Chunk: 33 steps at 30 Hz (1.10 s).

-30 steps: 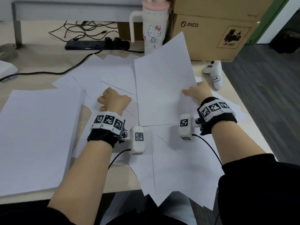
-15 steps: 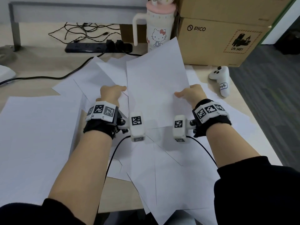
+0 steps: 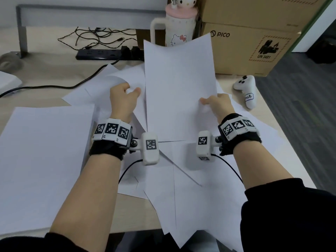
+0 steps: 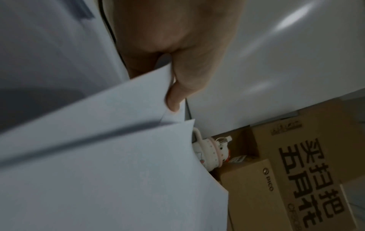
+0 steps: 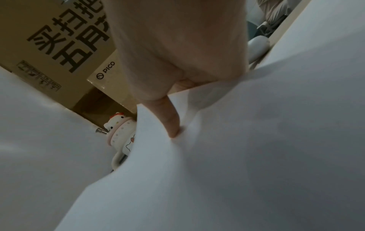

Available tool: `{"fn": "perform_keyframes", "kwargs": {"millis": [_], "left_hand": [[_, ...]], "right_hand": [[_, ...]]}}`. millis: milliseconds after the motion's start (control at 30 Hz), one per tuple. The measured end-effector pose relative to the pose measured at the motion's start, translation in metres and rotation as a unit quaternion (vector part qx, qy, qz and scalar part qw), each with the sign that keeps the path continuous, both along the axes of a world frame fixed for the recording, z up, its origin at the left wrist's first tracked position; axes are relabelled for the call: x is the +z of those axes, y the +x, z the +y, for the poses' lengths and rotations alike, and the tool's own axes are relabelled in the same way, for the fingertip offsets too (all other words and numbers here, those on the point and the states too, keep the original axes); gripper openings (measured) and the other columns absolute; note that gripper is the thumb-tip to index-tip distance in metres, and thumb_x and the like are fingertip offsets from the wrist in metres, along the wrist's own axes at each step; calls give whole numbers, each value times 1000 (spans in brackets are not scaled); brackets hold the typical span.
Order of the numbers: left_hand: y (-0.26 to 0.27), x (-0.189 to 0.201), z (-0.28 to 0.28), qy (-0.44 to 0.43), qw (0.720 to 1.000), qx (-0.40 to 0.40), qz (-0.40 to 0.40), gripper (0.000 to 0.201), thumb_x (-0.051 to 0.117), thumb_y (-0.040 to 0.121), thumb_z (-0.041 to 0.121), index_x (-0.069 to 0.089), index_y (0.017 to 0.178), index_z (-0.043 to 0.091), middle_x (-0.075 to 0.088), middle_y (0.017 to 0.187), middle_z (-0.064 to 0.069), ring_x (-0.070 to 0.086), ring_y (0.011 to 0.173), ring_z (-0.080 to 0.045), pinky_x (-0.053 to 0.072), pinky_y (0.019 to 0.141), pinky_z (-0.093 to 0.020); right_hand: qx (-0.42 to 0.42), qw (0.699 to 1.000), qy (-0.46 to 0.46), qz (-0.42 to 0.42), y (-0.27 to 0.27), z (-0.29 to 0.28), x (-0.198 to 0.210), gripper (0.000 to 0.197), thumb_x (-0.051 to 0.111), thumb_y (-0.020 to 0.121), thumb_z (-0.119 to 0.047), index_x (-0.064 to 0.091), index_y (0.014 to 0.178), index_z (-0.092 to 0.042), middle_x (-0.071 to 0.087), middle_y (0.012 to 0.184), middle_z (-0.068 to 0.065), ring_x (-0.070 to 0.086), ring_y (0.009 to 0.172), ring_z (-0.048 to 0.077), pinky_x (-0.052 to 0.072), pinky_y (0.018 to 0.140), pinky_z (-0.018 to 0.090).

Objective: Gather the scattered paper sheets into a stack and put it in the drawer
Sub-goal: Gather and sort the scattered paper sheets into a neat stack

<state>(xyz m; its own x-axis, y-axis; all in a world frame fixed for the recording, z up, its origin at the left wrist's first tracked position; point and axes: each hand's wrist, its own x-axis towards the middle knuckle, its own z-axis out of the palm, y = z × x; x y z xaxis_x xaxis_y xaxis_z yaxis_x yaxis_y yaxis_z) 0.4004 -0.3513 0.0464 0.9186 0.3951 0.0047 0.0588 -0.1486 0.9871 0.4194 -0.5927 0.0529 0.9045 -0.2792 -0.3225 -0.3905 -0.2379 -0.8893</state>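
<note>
Several white paper sheets lie scattered over the wooden desk (image 3: 45, 88). My right hand (image 3: 216, 103) pinches the right edge of one lifted sheet (image 3: 180, 88), thumb on top; that thumb (image 5: 169, 118) presses into the same sheet (image 5: 237, 156) in the right wrist view. My left hand (image 3: 125, 97) grips the curled edge of another sheet (image 3: 112, 82) just left of the lifted one. In the left wrist view its thumb (image 4: 177, 92) pinches that sheet's (image 4: 98, 125) corner. A larger flat pile of paper (image 3: 41, 160) lies at the left. No drawer is in view.
A white mug with a cat figure (image 3: 179, 26) and cardboard boxes (image 3: 254, 46) stand behind the sheets. A white controller (image 3: 247, 91) lies at the right, near the desk's edge. A black power strip (image 3: 107, 54) and cables run along the back left.
The right hand has carried its sheet leftward and squared it up toward me. The left hand moved forward and took hold of a sheet's edge, which now curls up.
</note>
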Motion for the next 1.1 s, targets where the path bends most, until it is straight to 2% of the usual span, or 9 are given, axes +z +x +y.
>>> {"fn": "perform_keyframes", "kwargs": {"millis": [100,200,367,533,667,833,933,1000,1100], "left_hand": [[-14,13,7,-11,1000,-20,-11,15,62,89,5,55,75,9,50,77,-8,47,71,-16,41,66,-28],[-28,27,15,-40,996,-76,-13,15,61,91,4,66,84,17,68,87,-1,64,80,-14,54,80,-29],[-46,35,22,-42,987,-157,12,11,62,90,4,66,99,8,70,96,-3,66,89,-19,54,90,-36],[-58,30,20,-48,985,-166,-4,12,65,87,6,69,95,16,73,92,8,67,93,-15,54,92,-34],[-63,30,21,-51,980,-190,-7,12,65,87,7,68,95,15,74,91,8,69,87,-10,56,86,-28],[-60,26,24,-57,986,-154,15,17,63,86,-4,67,92,12,73,83,7,69,76,-8,58,78,-27],[-60,23,23,-37,984,-157,78,31,61,83,-13,66,104,9,69,88,4,68,72,-9,58,73,-26],[-60,19,24,-33,979,-156,124,42,61,80,-17,63,112,10,67,92,0,66,75,-16,57,71,-28],[-58,11,27,-66,982,-109,142,42,64,79,-14,62,113,10,68,93,-4,67,75,-17,58,61,-26]], "right_hand": [[-7,999,33,-28,-6,0,12,23,61,86,-5,61,108,0,63,104,11,52,90,20,39,73,26],[-1,996,66,-57,-12,-1,19,5,60,88,-5,56,87,-9,60,90,0,53,91,18,39,80,27],[27,994,74,-80,-24,5,24,10,59,86,-4,63,95,-6,62,91,6,57,79,18,43,65,23],[33,996,54,-62,-31,7,20,2,62,83,-9,64,84,-9,64,94,7,58,90,23,43,80,28],[53,998,24,-26,-38,3,16,22,59,89,-10,60,108,1,56,101,7,50,95,21,37,81,27],[16,998,-18,-56,-37,0,10,27,60,88,-7,61,111,7,59,98,11,48,87,18,43,78,32],[5,998,-25,-62,-35,0,5,18,65,80,-5,62,85,12,51,78,10,46,72,20,39,64,30],[-3,997,-35,-68,-33,1,1,8,65,79,-5,58,75,-3,45,73,9,40,68,19,34,61,28],[-15,996,-38,-82,-31,0,-3,21,63,79,-5,48,65,-8,39,65,6,34,65,18,29,55,24]]}}
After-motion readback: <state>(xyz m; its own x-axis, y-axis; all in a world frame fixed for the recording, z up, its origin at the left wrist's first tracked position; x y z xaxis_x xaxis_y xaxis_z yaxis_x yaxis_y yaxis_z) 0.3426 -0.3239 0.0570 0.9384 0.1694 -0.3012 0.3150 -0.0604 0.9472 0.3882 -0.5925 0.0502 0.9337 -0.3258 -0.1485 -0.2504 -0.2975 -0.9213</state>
